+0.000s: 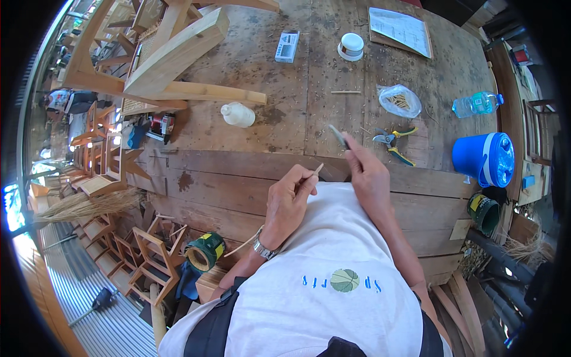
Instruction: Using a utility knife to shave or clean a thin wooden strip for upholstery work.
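Observation:
My left hand (288,205) is closed round a thin pale stick (319,169), its tip poking up past the thumb and forefinger. The stick's long tail runs back beside the wristwatch. In my right hand (370,175) is a small knife (337,135), its blade pointing up and left, just apart from the stick's tip. Both hands are at the near edge of the wooden workbench (285,128), in front of my white shirt. Pruning shears (391,144) with yellow-and-dark handles lie beyond the right hand. Behind them sits a clear plastic bag (383,98) of short wooden pegs.
A wooden chair frame (178,56) and a white bottle (238,115) occupy the bench's left. Farther back are a small box (287,46), a white tub (351,46) and a clipboard (399,30). A water bottle (477,105) and blue bucket (468,156) stand at right.

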### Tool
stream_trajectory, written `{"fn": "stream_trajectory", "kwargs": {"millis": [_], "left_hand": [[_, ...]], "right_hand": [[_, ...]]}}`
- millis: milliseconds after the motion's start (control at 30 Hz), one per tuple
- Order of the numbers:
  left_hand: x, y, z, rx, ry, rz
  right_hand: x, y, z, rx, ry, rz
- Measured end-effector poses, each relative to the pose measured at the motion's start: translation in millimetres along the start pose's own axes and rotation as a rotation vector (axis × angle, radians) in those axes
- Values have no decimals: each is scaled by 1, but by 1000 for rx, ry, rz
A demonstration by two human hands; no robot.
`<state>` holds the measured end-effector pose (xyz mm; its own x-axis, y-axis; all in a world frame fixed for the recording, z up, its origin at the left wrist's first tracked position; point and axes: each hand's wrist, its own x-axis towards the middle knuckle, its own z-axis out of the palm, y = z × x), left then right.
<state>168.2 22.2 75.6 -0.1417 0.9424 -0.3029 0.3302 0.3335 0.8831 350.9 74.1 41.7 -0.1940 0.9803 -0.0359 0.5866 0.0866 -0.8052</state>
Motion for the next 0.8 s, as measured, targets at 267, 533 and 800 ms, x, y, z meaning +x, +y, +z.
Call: {"fn": "stream_trajectory", "kwargs": {"millis": [267,533,800], "left_hand": [[9,-10,4,-77,-53,35],[21,-13,-3,126,-96,-11],[56,-46,-73,375,-126,282]], "right_hand": [[10,-1,2,495,-339,134],[6,-3,10,297,-136,36],[10,61,-44,734,261,478]]}}
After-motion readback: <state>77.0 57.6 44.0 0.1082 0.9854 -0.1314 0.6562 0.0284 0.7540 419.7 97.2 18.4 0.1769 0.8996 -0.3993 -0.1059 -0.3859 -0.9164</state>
